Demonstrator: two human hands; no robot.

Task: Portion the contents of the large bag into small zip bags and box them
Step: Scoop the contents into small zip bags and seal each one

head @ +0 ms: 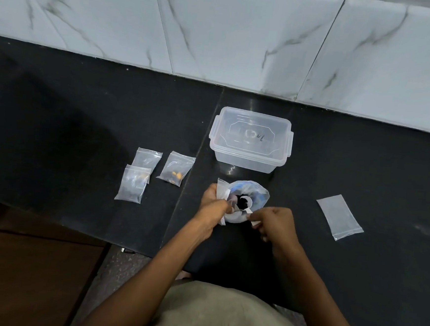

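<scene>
The large clear bag [254, 194] stands open on the black counter, with dark contents showing inside. My left hand [214, 201] grips its left edge together with a small zip bag [221, 189]. My right hand [273, 222] holds a white spoon [246, 203] whose bowl sits in the large bag, loaded with dark bits. Three small zip bags lie to the left: one [176, 168] shows orange and dark pieces, another [133, 183] overlaps a third [147, 158]. An empty small zip bag [339, 216] lies flat to the right. The clear plastic box [250, 142] stands behind the large bag with its lid on.
A marble-tiled wall [244, 36] rises behind the black counter [58, 112]. The counter's front edge runs near my body, with a brown surface [19, 276] below at the left.
</scene>
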